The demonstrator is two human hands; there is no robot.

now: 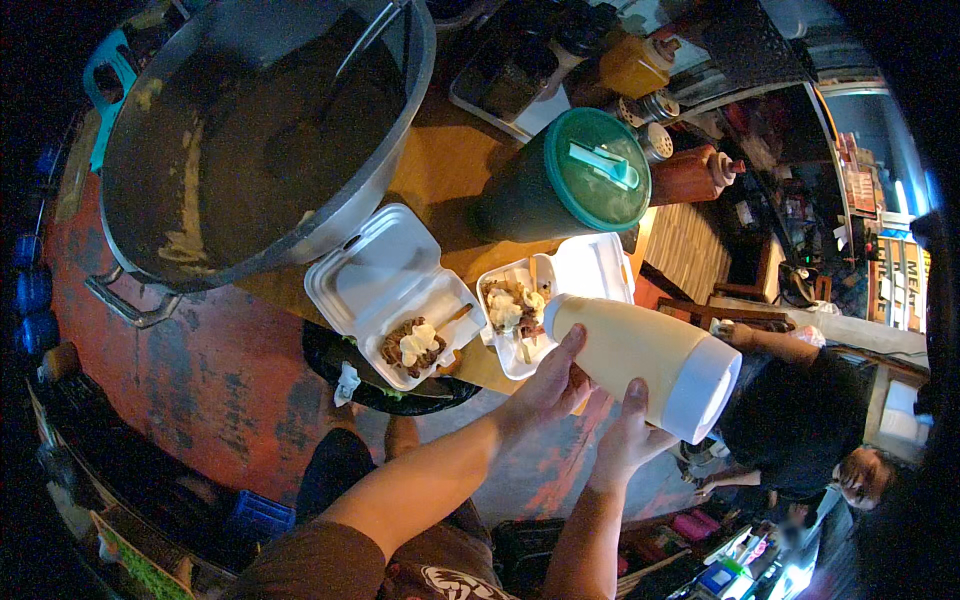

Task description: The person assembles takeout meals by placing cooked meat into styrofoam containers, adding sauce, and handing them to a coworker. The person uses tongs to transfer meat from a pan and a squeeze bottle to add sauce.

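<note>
Both my hands grip a large squeeze bottle (pixel 640 355) of cream-coloured sauce with a white base, tilted with its far end over a foam takeout box (pixel 603 270). My left hand (pixel 548 385) wraps the end nearer the box, and my right hand (pixel 632 435) holds it close to the white base. Inside that box sits food (pixel 512 305) topped with pale sauce; the bottle hides part of it. To its left lies a second open foam box (pixel 375 262) with brown shredded food (pixel 413 345) under a pale dollop.
A huge metal pot (pixel 335 215) with a side handle stands at the left. Behind the boxes is a dark tub with a green lid (pixel 600 170). Yellow (pixel 635 62) and red (pixel 690 175) sauce bottles and shakers (pixel 655 140) stand beyond. Another person (pixel 800 410) is at the right.
</note>
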